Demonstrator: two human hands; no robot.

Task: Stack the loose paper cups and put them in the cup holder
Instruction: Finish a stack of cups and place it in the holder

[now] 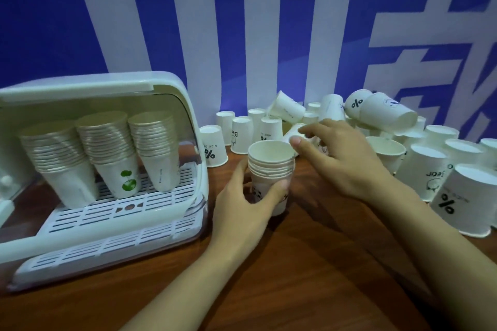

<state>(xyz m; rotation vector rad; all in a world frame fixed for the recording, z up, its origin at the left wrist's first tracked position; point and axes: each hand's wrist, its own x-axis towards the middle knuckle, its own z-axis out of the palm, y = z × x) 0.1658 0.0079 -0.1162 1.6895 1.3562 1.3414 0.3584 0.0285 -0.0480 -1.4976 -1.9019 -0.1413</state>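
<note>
— Risk? Left hand [250, 196] grips the cup stack [270, 169] at centre; right hand [341, 158], fingers spread, reaches toward loose cups [382, 113] at two o'clock.
— It could topple that pile; cup holder [172, 88] waits at nine.

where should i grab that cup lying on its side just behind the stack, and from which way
Take the tipped cup across its side wall near the rim, from above, where the right hand hovers. It lies sideways, mouth facing the stack, with upside-down cups crowding behind it.
</note>
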